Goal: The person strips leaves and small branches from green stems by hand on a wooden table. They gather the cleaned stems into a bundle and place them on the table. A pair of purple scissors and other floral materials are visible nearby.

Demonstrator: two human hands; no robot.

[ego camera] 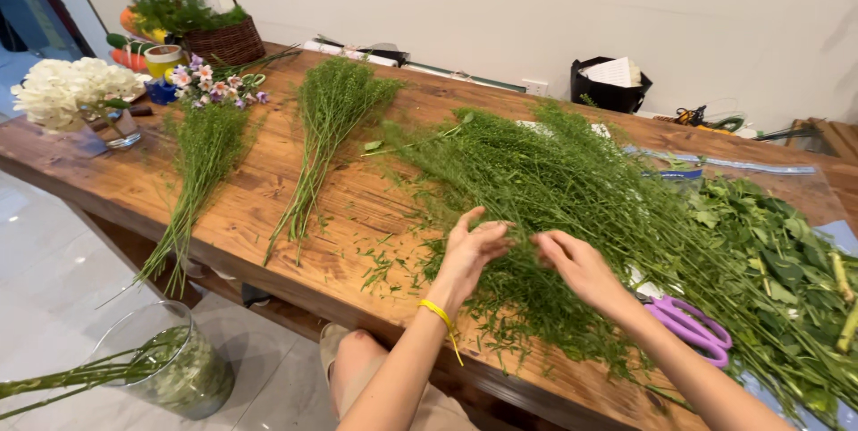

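A big loose pile of fine green stems (572,190) lies across the wooden table (268,216). My left hand (471,250), with a yellow band at the wrist, rests on the near end of the pile with its fingers bent into the sprigs. My right hand (576,266) is a little to the right, fingers pinching into the same greenery. The two hands nearly meet over one clump. Purple-handled scissors (693,328) lie just right of my right forearm, partly under stems.
Two sorted bundles of green stems (326,140) (201,172) lie to the left. A wicker basket (219,33), white flowers in a glass vase (67,91) and small pink flowers (210,82) stand far left. Leafy cuttings (778,252) pile at right. A glass vase (165,364) stands on the floor.
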